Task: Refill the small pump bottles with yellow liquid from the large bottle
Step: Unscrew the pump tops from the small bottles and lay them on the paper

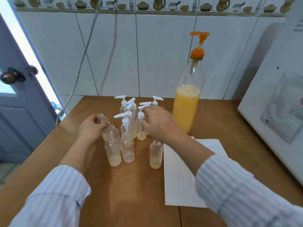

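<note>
Several small clear bottles cluster at the middle of the wooden table (139,185), each with a little yellow liquid at the bottom. Some carry white pump tops (125,117); several stand uncapped, such as the front left bottle (113,151) and the lone bottle (156,154) to the right. My left hand (91,128) grips an uncapped bottle (102,119) at the cluster's left edge. My right hand (157,123) pinches a capped pump bottle (141,126) near its neck. The large bottle (187,104) with an orange pump stands behind, about half full of yellow liquid.
A white paper sheet (180,177) lies on the table under my right forearm. A white appliance (275,104) stands along the right side. The tiled wall is right behind the bottles, with cords (85,51) hanging down. A door (19,99) is at the left.
</note>
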